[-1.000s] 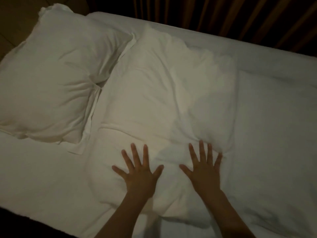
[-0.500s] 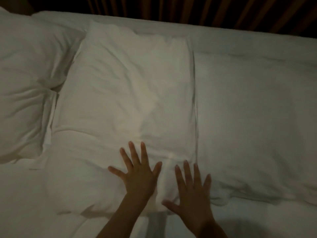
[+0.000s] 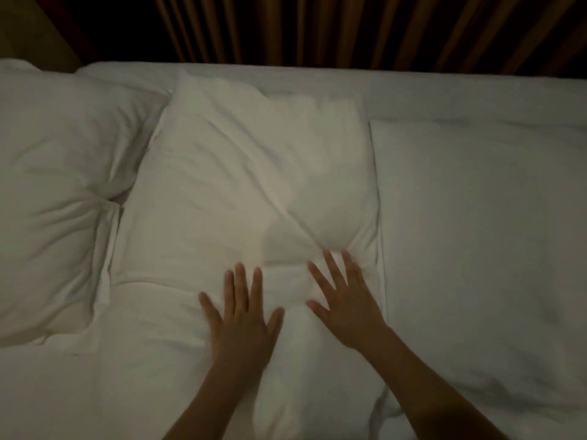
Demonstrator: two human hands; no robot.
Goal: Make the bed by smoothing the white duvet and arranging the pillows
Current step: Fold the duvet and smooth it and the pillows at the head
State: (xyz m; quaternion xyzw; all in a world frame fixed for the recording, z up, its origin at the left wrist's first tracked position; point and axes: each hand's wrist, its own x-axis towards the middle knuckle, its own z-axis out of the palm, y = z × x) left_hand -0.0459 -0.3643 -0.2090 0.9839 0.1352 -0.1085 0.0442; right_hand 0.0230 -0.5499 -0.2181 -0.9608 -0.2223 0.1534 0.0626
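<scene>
White bedding fills most of the dim frame. Two pillows can be counted with confidence. The middle pillow lies at the centre, its long axis running from the bottom of the frame up toward the top, where its far short edge sits just below the dark slatted headboard. The left pillow lies at the left edge, also lengthwise top to bottom, its right side touching the middle one. At the right lies a smooth white expanse; whether it is the duvet or a third pillow cannot be told.

Two bare hands are on the middle pillow's lower half. The left hand, at lower centre, lies palm down with fingers spread and pointing up the frame; it grasps nothing. The right hand, just right of it, is also flat and spread, angled slightly toward upper left, its fingertips pressing into a dent where creases gather. It holds nothing either. The hands are close but apart.
</scene>
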